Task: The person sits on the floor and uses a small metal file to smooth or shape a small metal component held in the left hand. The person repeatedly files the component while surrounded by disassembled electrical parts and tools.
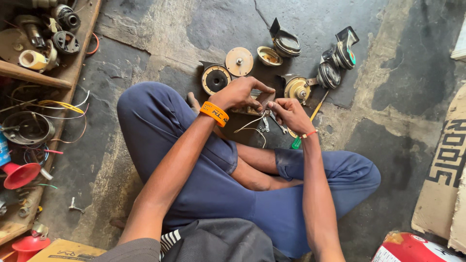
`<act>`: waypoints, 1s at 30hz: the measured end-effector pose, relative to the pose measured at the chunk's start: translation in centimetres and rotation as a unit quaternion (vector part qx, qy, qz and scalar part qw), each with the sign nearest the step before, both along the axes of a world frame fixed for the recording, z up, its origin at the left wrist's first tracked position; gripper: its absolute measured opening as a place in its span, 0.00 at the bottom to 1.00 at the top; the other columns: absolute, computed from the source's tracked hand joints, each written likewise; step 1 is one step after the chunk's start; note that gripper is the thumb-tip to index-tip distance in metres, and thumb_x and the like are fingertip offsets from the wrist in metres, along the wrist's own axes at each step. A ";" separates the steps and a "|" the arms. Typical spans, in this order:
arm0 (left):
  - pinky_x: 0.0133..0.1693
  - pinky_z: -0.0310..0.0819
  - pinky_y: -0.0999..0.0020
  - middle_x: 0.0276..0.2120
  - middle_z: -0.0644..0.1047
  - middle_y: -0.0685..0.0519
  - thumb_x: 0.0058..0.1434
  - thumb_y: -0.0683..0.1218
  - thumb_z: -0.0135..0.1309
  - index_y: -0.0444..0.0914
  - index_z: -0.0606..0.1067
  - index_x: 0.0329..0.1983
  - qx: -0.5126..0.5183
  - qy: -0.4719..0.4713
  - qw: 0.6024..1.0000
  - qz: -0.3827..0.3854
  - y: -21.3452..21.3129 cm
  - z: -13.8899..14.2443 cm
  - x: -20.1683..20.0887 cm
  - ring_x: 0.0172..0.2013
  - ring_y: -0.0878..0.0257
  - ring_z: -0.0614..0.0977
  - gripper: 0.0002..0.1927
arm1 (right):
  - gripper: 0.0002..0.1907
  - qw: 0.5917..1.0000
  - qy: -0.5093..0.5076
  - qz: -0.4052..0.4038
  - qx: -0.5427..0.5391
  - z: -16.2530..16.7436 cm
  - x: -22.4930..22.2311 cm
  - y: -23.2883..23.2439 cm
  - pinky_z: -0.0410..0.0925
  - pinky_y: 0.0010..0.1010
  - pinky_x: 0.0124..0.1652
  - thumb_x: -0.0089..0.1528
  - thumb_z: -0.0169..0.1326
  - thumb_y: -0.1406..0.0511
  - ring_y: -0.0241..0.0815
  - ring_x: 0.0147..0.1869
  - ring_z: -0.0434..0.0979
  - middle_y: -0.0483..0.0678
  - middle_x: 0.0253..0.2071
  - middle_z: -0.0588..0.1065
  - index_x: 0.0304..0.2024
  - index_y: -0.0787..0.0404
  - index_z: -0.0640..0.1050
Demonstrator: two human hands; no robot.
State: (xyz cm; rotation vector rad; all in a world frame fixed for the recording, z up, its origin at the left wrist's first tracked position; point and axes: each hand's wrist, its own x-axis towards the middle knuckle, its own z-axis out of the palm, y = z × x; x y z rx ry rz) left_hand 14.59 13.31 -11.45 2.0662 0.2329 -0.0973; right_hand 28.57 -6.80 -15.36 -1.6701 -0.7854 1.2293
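I sit cross-legged on a concrete floor in blue trousers. My left hand (239, 93), with an orange wristband, grips a small metal part (256, 103) with thin pale wires (252, 127) hanging from it. My right hand (290, 114), with a thin red thread at the wrist, pinches the same part from the right side. Both hands meet above my ankles. Most of the part is hidden by my fingers.
Several round metal horn parts lie on the floor beyond my hands: a black-centred disc (215, 78), a tan disc (239, 61), a brass one (297, 89). A screwdriver with a green handle (297, 142) lies under my right wrist. A cluttered wooden shelf (34, 73) stands left, cardboard (444, 179) right.
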 end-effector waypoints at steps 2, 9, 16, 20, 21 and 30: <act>0.50 0.75 0.61 0.49 0.82 0.47 0.41 0.49 0.74 0.52 0.79 0.59 0.016 0.025 1.000 0.003 0.0 -0.1 0.0 0.48 0.52 0.84 0.37 | 0.20 0.998 -0.052 0.017 0.030 0.0 0.4 0.0 0.60 0.19 0.25 0.70 0.56 0.57 0.24 0.24 0.66 0.36 0.21 0.69 0.26 0.61 0.75; 0.50 0.75 0.61 0.49 0.83 0.47 0.41 0.50 0.75 0.51 0.79 0.58 0.010 -0.007 1.000 0.004 0.0 -0.4 0.1 0.47 0.52 0.84 0.37 | 0.19 0.995 -0.082 -0.051 0.013 0.0 0.5 -0.1 0.59 0.21 0.24 0.69 0.55 0.58 0.25 0.23 0.66 0.37 0.21 0.70 0.27 0.62 0.76; 0.46 0.77 0.61 0.47 0.83 0.48 0.41 0.49 0.72 0.54 0.78 0.60 -0.014 0.048 0.999 0.009 -0.1 -0.7 0.2 0.42 0.53 0.86 0.38 | 0.20 0.975 -0.184 -0.122 -0.009 -0.1 1.5 -0.3 0.57 0.23 0.24 0.70 0.57 0.58 0.26 0.24 0.63 0.39 0.21 0.67 0.27 0.64 0.74; 0.48 0.74 0.58 0.47 0.82 0.43 0.41 0.51 0.76 0.50 0.79 0.57 0.042 -0.042 0.998 0.000 -0.1 -0.9 0.3 0.47 0.47 0.82 0.36 | 0.17 0.997 -0.035 -0.065 0.009 0.9 0.6 -0.4 0.57 0.21 0.24 0.69 0.54 0.59 0.24 0.24 0.64 0.34 0.22 0.69 0.29 0.63 0.76; 0.48 0.75 0.58 0.47 0.82 0.44 0.41 0.51 0.75 0.51 0.79 0.58 0.028 -0.030 0.999 0.000 -0.2 -1.0 0.3 0.47 0.48 0.83 0.36 | 0.16 0.998 -0.047 -0.040 0.000 1.1 0.3 -0.4 0.55 0.22 0.24 0.68 0.54 0.59 0.24 0.24 0.62 0.34 0.22 0.68 0.29 0.62 0.77; 0.51 0.74 0.58 0.49 0.82 0.45 0.43 0.51 0.72 0.53 0.78 0.60 0.037 -0.004 0.999 -0.017 0.0 -0.1 0.0 0.49 0.49 0.83 0.37 | 0.20 0.983 -0.178 -0.038 0.004 2.3 0.2 -0.5 0.54 0.25 0.23 0.68 0.57 0.59 0.25 0.24 0.59 0.35 0.19 0.64 0.26 0.65 0.75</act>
